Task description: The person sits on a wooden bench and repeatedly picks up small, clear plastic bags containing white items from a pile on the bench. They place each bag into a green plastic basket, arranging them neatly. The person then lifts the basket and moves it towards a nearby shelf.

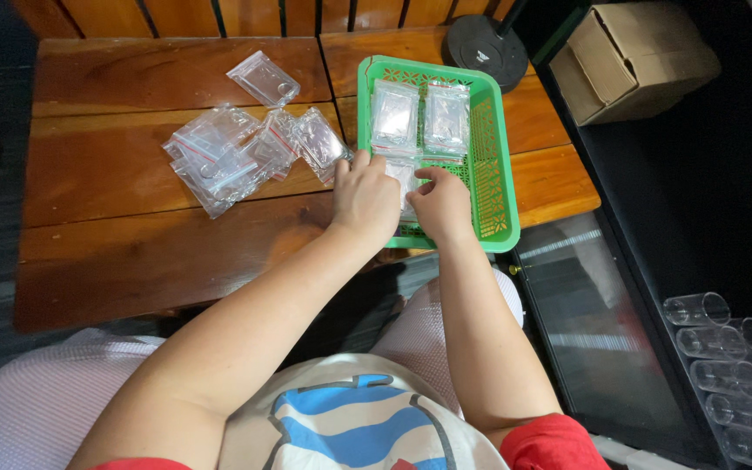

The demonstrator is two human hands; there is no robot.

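A small clear bag (404, 177) is held inside the green basket (491, 165), at its near end. It is gripped by the left hand (365, 197) and the right hand (442, 204), one on each side. Two more clear bags (419, 116) are laid flat at the far end of the basket. A pile of clear bags (241, 152) is spread on the wooden table (132, 218), left of the basket.

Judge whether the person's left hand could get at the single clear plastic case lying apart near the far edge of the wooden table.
Probably yes. The left hand rests at the green plastic basket, and only bare wooden table lies between it and the single clear plastic case; the pile of clear zip bags sits off to the side.
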